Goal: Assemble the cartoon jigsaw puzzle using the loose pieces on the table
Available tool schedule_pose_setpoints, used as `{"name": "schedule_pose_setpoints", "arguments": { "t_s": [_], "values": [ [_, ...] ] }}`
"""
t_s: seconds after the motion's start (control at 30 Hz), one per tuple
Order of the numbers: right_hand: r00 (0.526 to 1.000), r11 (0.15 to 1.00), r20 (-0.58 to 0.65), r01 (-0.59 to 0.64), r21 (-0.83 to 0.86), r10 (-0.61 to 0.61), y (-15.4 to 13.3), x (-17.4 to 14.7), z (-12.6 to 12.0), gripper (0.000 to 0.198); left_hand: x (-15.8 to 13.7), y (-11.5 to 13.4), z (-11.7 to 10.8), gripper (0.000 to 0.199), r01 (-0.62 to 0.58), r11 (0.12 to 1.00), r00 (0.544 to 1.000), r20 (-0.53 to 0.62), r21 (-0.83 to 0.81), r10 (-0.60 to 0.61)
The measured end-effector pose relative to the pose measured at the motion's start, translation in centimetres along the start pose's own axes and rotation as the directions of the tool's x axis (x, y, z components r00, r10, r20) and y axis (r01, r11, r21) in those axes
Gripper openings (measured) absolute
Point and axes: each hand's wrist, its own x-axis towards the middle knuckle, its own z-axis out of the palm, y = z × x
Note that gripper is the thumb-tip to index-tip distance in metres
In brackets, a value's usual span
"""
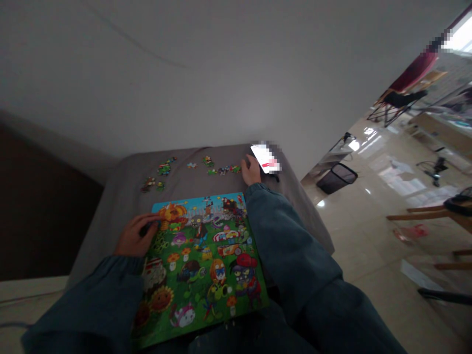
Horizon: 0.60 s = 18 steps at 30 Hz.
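A colourful cartoon puzzle board (199,270) lies tilted toward me, its picture showing plants and zombies on green. At its upper left edge is my left hand (137,235), thumb and fingers curled together; what they pinch is too dark to make out. Beyond the board, my right hand (251,170) rests on the grey cloth with its fingers bent in, beside a short row of puzzle pieces (224,170). Whatever its fingertips hold is hidden. Just right of this hand lies a lit phone (264,159).
More loose pieces (164,168) lie at the far left of the grey cloth (180,184), with a brown group (148,184) nearer. A pale wall (206,98) rises behind. A black mesh bin (337,178) stands on the tiled floor at right.
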Motion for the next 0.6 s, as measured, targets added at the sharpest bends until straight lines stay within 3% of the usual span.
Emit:
{"name": "schedule_pose_setpoints", "arguments": {
  "t_s": [0.6],
  "values": [
    [0.994, 0.996, -0.063, -0.090, -0.003, 0.090, -0.13, -0.17, -0.56, 0.059, 0.09, 0.37, -0.21, 0.032, 0.074, 0.997, 0.995, 0.061, -0.007, -0.073]
  ]
}}
